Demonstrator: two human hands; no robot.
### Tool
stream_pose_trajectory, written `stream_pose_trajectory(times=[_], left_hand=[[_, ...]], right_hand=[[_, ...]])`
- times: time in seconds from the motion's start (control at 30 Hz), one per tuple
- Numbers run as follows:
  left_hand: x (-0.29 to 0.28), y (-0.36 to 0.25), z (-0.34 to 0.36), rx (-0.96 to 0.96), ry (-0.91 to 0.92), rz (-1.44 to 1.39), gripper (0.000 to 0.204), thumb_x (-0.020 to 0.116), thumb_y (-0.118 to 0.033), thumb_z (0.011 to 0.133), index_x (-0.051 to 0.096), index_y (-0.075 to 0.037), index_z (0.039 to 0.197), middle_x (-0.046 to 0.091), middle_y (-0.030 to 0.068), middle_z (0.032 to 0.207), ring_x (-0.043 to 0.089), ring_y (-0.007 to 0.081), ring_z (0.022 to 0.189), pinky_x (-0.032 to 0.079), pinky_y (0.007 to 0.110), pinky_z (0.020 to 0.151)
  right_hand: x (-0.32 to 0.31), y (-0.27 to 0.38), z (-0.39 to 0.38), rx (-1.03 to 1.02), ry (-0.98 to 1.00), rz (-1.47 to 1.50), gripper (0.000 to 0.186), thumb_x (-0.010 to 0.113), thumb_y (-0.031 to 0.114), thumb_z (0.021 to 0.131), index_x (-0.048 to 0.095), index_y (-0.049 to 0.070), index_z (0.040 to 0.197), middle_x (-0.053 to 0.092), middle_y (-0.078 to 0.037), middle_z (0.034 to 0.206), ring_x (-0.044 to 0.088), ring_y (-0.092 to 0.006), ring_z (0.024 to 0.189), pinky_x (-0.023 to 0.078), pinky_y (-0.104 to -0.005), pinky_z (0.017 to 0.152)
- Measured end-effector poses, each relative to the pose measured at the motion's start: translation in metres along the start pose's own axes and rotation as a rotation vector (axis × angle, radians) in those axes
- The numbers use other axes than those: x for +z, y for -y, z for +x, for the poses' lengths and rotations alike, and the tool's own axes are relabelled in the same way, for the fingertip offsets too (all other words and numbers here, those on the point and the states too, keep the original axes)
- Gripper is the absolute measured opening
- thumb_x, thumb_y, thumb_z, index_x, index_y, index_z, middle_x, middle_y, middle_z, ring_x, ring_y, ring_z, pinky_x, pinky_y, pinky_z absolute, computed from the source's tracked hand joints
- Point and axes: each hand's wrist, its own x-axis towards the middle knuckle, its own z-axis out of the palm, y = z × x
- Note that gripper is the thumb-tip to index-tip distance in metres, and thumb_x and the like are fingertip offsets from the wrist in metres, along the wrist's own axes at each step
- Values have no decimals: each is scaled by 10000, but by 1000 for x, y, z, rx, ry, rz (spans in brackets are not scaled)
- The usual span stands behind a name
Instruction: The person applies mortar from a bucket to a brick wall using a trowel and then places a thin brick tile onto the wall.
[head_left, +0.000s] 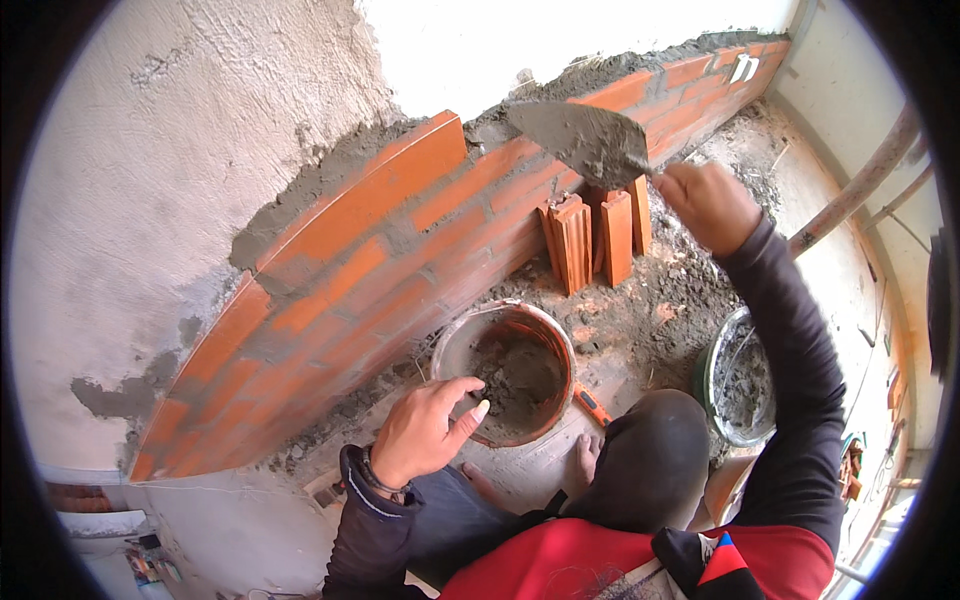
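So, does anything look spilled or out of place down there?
Yes: grey mortar clumps lie strewn on the floor between the orange bucket and the green bucket, near the upright bricks. They look spilled, being outside both buckets.

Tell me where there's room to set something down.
Mostly bare: pale floor between brick wall and left sleeve; pale strip between right sleeve and pole. Crowded: mortar-strewn ground among round bucket, green tub and upright bricks.

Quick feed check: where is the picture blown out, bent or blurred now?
All in the head view: the upper wall burns white at top centre; the brick wall bows with the fisheye; the corners go black; the right hand looks slightly smeared, perhaps by motion, the left hand crisper.
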Motion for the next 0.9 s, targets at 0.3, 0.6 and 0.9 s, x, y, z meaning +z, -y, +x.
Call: stream_pose_trajectory(times=[0.3, 0.6, 0.9], left_hand=[[0, -15, 4, 112, 54, -52, 362, 634, -307, 948, 629, -10, 1155, 693, 208, 998, 657, 400, 908, 515, 463, 798], [-9, -12, 0, 166, 70, -95, 361, 627, -303, 953, 625, -8, 1162, 692, 198, 1047, 655, 389, 942, 515, 457, 813], [-12, -4, -6, 201, 46, -102, 372, 635, -315, 950, 629, -18, 1174, 691, 202, 1037, 664, 379, 935, 519, 440, 814]], right_hand=[[-74, 35, 80, -326, 336, -575, 416, 435, 278, 1016, 664, -37, 870, 614, -220, 729, 626, -385, 680, 519, -459, 723], [-94, 31, 94, -111, 459, -517, 448, 428, 270, 1007, 646, -55, 789, 614, -197, 685, 599, -350, 621, 500, -444, 659], [-72, 57, 89, -325, 351, -417, 434, 456, 270, 981, 559, -60, 720, 549, -212, 641, 555, -344, 587, 473, -457, 660]])
